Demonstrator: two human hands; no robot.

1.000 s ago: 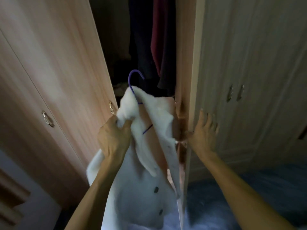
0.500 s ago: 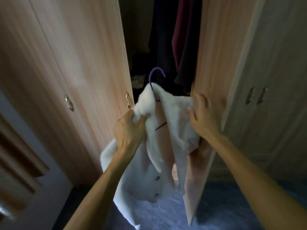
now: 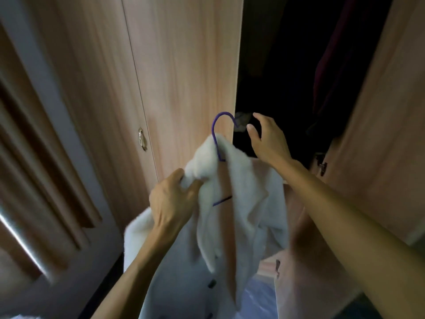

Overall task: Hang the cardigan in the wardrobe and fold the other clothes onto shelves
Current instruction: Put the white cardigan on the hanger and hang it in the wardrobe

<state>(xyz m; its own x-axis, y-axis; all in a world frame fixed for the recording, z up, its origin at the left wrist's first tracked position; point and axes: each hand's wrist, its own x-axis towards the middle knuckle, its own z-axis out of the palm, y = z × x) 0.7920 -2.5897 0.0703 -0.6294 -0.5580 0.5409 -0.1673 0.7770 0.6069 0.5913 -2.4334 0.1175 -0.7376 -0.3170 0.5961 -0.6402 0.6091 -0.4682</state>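
A white fluffy cardigan [image 3: 241,203] with dark buttons hangs on a purple hanger [image 3: 218,130], whose hook sticks up above the collar. My left hand [image 3: 172,201] grips the cardigan's left shoulder in a bunch. My right hand [image 3: 266,139] is raised just right of the hook, fingers loosely curved and holding nothing, in front of the dark wardrobe opening [image 3: 276,77]. The cardigan's lower part hangs down out of view.
A closed wooden wardrobe door [image 3: 179,65] with a metal handle [image 3: 141,139] stands on the left. An open door [image 3: 379,123] is on the right. Dark and maroon clothes [image 3: 333,65] hang inside. A blue floor covering [image 3: 259,298] lies below.
My right hand left the right door and rose beside the hanger hook. The view swung right and closer, so the wardrobe opening is wider and the cardigan sits nearer to it.
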